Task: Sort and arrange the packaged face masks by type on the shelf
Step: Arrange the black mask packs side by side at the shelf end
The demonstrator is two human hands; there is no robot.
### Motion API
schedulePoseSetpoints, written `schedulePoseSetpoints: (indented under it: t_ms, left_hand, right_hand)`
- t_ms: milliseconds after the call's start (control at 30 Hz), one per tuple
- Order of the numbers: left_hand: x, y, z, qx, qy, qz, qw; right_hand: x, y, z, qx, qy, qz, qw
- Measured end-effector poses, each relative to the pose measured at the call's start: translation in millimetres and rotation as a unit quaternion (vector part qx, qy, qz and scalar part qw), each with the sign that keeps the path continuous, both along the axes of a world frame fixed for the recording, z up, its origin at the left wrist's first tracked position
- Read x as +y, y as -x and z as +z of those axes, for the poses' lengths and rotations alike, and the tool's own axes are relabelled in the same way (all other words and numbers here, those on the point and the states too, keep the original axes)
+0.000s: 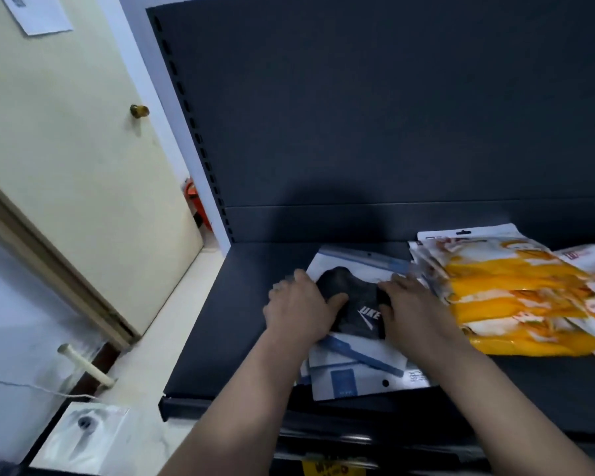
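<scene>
A stack of white-and-blue mask packs [354, 369] lies on the dark shelf [220, 338]. The top pack shows a dark grey mask with a white logo [361, 304]. My left hand [299, 304] holds the stack's left edge, thumb lying on the grey mask. My right hand [413, 307] holds the right edge, fingers over the pack. To the right lies a fanned pile of orange-and-white mask packs [516, 297], partly overlapping the white ones.
The shelf's dark back panel [392, 115] rises behind. A cream door [83, 166] with a brass knob stands to the left, an orange object [194, 204] beside it. A white box [83, 438] sits on the floor at lower left. A yellow label [334, 468] hangs below the shelf lip.
</scene>
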State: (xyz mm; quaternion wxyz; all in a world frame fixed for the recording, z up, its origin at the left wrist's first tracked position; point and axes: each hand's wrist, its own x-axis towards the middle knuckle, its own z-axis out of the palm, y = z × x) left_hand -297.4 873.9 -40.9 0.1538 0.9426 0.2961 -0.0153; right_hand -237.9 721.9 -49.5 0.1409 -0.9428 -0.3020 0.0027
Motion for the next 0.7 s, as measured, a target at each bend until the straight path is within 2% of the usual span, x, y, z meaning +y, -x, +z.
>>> schedulePoseSetpoints:
  t_ms: [133, 233, 367, 500, 700]
  left_hand:
    - [-0.3, -3.8, -7.1, 0.016, -0.017, -0.027, 0.999]
    - [0.3, -7.1, -8.4, 0.014, -0.016, -0.018, 1.000]
    - [1.1, -8.6, -10.4, 0.004, -0.013, 0.030, 0.999]
    - [-7.3, -18.3, -15.4, 0.010, -0.033, 0.030, 0.999]
    - [-43.6, -44.0, -22.0, 0.024, -0.076, -0.004, 0.997]
  right_hand:
    - [-10.3, -10.2, -8.2, -0.065, 0.007, 0.046, 0.997]
    - [-26.1, -21.9, -11.7, -0.080, 0.053, -0.013, 0.995]
    - [-38.7, -30.3, -18.6, -0.124, 0.082, -0.019, 0.989]
    - [-44.6, -36.1, -22.5, -0.067, 0.119, -0.031, 0.990]
    - [-86.4, -54.5, -16.7, -0.066, 0.128, -0.098, 0.985]
